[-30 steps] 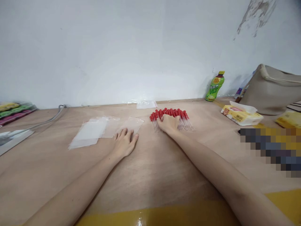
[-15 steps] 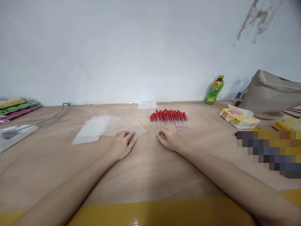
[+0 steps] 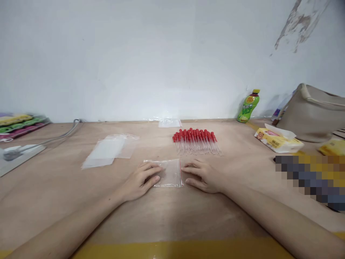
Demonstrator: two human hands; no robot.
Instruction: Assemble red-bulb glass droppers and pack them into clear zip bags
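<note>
A clear zip-lock bag (image 3: 171,172) with a red line along its right edge lies flat on the table between my hands. My left hand (image 3: 141,178) rests over the bag's left part, its fingers stretched out and the thumb apart from them. Beside the bag's red-lined edge is my right hand (image 3: 203,175), fingers extended and apart, with nothing in it; whether its fingertips touch the edge I cannot tell. Beyond my right hand lies a row of glass droppers (image 3: 195,140) with red rubber bulbs pointing away from me. To the left is a fanned stack of clear bags (image 3: 107,151).
Another clear bag (image 3: 169,123) lies against the wall. At the right stand a green drink bottle (image 3: 248,106), a tissue pack (image 3: 279,139) and a beige handbag (image 3: 315,113). A grey cable (image 3: 58,136) and packs of coloured items (image 3: 23,126) are at the far left.
The clear bag has come off the stack side, moving right and toward me with my left hand. My right hand has drawn back from the droppers to the bag's right edge.
</note>
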